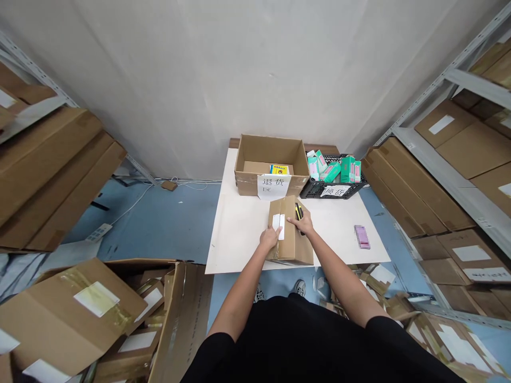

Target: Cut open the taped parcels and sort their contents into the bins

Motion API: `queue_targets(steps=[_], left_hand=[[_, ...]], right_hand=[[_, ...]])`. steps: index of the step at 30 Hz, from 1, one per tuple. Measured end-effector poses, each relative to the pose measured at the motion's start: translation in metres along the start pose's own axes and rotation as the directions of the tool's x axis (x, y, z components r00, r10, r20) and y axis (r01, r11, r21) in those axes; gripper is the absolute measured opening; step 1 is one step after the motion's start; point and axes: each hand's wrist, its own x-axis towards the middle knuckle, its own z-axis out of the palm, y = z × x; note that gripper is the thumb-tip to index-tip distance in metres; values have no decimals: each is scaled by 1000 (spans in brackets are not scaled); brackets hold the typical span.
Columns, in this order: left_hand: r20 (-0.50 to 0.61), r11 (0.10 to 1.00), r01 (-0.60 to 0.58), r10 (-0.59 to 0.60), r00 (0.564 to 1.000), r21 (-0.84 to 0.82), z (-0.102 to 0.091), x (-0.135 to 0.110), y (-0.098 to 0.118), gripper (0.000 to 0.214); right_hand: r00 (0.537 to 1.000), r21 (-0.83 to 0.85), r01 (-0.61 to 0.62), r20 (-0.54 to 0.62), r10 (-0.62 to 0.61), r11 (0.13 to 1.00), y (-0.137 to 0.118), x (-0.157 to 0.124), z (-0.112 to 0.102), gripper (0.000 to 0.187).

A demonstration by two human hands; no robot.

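Cardboard box (293, 246) closed, left hand (269, 236) open on it, right hand (305, 223) gripping cutter (298, 211)

A closed brown cardboard box (293, 242), rectangular and longer than it is wide, lies flat on the white worktop (239, 229) near its front edge. Its long side runs away from the person and is turned slightly to the right. The top flaps are shut and meet along a centre seam. A white paper label (278, 225) sits on the top, left of the seam. The left grip (269, 237) rests on the box's top left edge, touching the label. A yellow and black utility knife (298, 212) lies against the far right part of the top, held in the right grip (305, 224).
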Motion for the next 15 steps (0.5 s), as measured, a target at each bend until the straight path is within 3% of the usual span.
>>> queue_targets(steps=[5, 7, 10, 12, 13, 15], left_hand=[[-31, 941, 81, -96, 995, -327, 6, 2, -50, 70], [-4, 909, 123, -136, 991, -398, 5, -1, -77, 69], [84, 864, 174, -153, 985, -473, 6, -10, -110, 68], [116, 834, 193, -156, 981, -517, 12, -15, -121, 70], [114, 820, 191, -154, 981, -540, 16, -17, -123, 72], [95, 782, 154, -122, 988, -604, 28, -18, -119, 72]], right_hand=[[968, 227, -109, 247, 51, 968, -6, -12, 39, 54], [962, 286, -148, 264, 70, 947, 1, -17, 48, 49], [984, 150, -180, 33, 177, 972, 23, -22, 47, 39], [958, -17, -239, -168, 233, 971, 43, -25, 37, 33], [942, -67, -276, -218, 256, 959, 53, -26, 32, 32], [936, -65, -312, -192, 295, 948, 71, -30, 22, 33]])
